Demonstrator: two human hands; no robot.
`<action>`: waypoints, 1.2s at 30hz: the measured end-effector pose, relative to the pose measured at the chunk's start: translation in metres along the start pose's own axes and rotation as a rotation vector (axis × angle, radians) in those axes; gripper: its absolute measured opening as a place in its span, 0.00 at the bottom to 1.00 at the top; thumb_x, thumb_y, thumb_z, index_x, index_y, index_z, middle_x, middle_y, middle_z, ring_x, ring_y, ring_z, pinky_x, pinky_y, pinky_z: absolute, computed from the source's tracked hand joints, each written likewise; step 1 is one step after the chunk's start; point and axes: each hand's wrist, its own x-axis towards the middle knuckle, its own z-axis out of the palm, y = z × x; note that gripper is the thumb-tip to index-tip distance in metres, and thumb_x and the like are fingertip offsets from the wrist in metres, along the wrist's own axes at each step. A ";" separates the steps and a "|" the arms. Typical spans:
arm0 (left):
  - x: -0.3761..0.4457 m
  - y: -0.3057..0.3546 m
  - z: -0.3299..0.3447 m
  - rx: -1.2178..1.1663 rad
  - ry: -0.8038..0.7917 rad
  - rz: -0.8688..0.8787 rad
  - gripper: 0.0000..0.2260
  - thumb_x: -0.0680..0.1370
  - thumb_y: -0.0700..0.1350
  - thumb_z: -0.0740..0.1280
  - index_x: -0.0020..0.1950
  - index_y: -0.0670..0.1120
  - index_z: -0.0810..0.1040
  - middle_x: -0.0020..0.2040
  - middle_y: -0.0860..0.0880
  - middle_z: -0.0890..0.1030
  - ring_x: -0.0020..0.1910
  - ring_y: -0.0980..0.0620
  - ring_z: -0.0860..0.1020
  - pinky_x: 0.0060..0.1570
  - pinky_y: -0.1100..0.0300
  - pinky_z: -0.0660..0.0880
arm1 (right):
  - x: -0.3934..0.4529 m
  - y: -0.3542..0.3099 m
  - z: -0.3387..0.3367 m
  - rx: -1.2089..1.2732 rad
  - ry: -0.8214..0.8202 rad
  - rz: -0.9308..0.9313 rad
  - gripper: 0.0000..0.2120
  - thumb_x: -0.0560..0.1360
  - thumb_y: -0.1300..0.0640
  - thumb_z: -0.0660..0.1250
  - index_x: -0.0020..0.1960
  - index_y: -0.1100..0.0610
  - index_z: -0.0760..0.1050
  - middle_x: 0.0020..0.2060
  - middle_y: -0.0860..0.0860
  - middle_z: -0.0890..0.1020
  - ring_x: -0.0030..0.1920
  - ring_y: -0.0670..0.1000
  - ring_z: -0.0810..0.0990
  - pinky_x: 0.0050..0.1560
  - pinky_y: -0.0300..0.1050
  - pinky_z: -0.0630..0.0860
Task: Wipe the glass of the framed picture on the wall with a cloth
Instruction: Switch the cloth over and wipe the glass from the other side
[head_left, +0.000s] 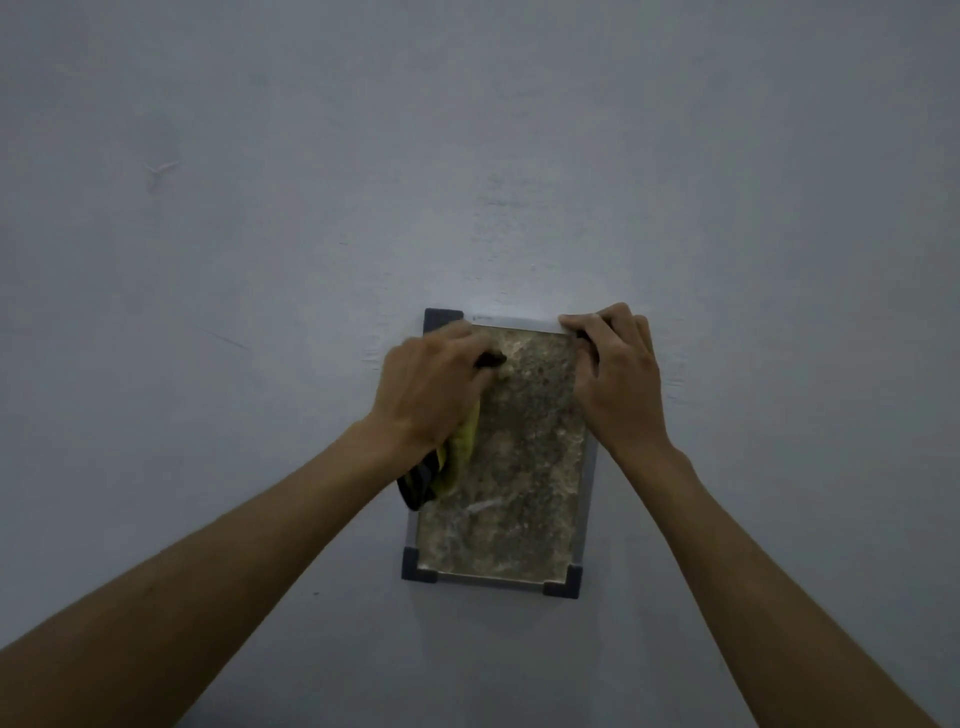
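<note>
A pale grey-blue wall (311, 208) fills nearly the whole view, faintly scuffed and unevenly painted. Low on it, a little right of centre, hangs the framed picture (589, 483) — a slim grey frame with darker corner pieces, upright in portrait, flat against the wall. Its glass (524, 457) covers a mottled brown-gold surface (what it depicts is too murky to tell), with a pale streak near the lower middle.

Two bare forearms reach up from the bottom corners. The right hand (615, 379) clasps the frame's upper right corner, fingers curled over the top edge and thumb lying on the front beside the glass. The left hand (434, 387) presses on the upper left part of the glass with its fingers curled round the cloth (447, 465) — yellow with dark stripes — which is bunched under the palm; a loose tail hangs below the wrist over the frame's left edge.
</note>
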 end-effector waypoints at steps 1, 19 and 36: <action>0.004 -0.002 -0.001 -0.026 0.042 -0.043 0.07 0.78 0.49 0.70 0.52 0.48 0.85 0.46 0.51 0.82 0.38 0.50 0.79 0.35 0.55 0.76 | 0.000 0.000 -0.001 -0.003 -0.005 0.001 0.12 0.82 0.62 0.61 0.61 0.58 0.80 0.51 0.51 0.75 0.54 0.50 0.71 0.47 0.34 0.67; -0.026 0.010 0.021 -0.088 0.048 -0.113 0.07 0.78 0.53 0.72 0.50 0.51 0.85 0.45 0.54 0.84 0.37 0.53 0.80 0.35 0.55 0.80 | 0.000 0.003 0.000 -0.009 0.003 -0.007 0.12 0.81 0.63 0.63 0.62 0.58 0.80 0.51 0.50 0.75 0.54 0.51 0.71 0.48 0.33 0.66; -0.028 0.006 0.016 -0.081 -0.136 0.047 0.07 0.79 0.50 0.70 0.50 0.48 0.83 0.47 0.53 0.82 0.38 0.51 0.80 0.36 0.52 0.80 | 0.000 0.003 0.001 -0.025 -0.004 0.006 0.13 0.81 0.65 0.63 0.62 0.58 0.80 0.52 0.50 0.75 0.54 0.51 0.71 0.47 0.34 0.68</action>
